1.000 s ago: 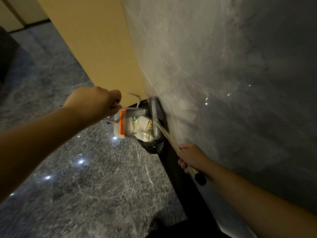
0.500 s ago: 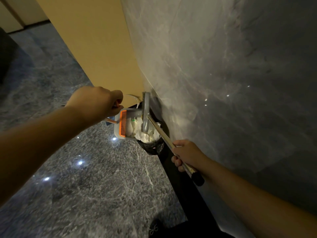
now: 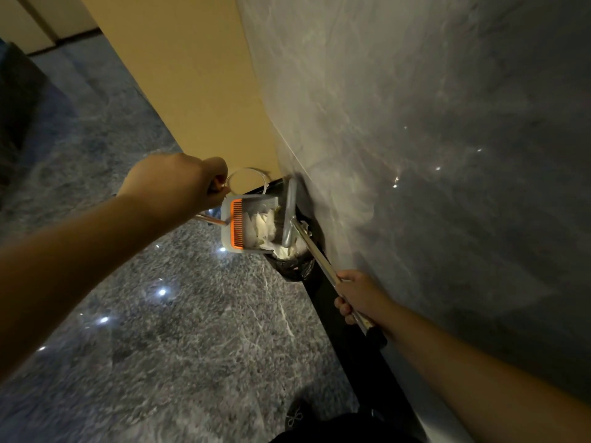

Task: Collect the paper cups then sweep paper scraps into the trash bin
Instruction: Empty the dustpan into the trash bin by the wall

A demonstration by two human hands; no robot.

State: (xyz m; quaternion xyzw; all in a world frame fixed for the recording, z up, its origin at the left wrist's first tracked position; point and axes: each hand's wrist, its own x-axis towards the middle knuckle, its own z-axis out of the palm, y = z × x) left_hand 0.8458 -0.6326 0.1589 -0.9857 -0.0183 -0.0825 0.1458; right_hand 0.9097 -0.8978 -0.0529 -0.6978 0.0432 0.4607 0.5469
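My left hand (image 3: 179, 183): my fingers are curled tight round the thin metal handle (image 3: 209, 219) of the white plastic dustpan with the orange comb teeth (image 3: 236, 225). I hold the dustpan up in the air.

My right hand (image 3: 358, 295): my fingers are wrapped round the long shiny metal broom stick (image 3: 315, 251), near its black end cap (image 3: 375, 337).

Broom head: the grey broom head (image 3: 287, 219) sits inside the dustpan, at the side next to the wall. It touches the scraps.

Paper scraps: the white crumpled paper scraps (image 3: 263, 225) lie in the dustpan, between the orange teeth and the broom head. Some more white paper (image 3: 286, 251) shows just under the dustpan's edge, in the top of the bin.

Trash bin: the bin with the black plastic bag (image 3: 294, 270) stands on the floor, right under the dustpan and next to the wall.

Floor: the grey speckled stone floor (image 3: 192, 346) is shiny, with small bright light spots on it.

Wall: a grey marble wall (image 3: 415, 155) is on my right, with a black strip (image 3: 351, 346) along its bottom. A tan wall (image 3: 192, 75) stands behind the bin.

My shoe: a dark shoe (image 3: 295, 415) shows at the bottom.
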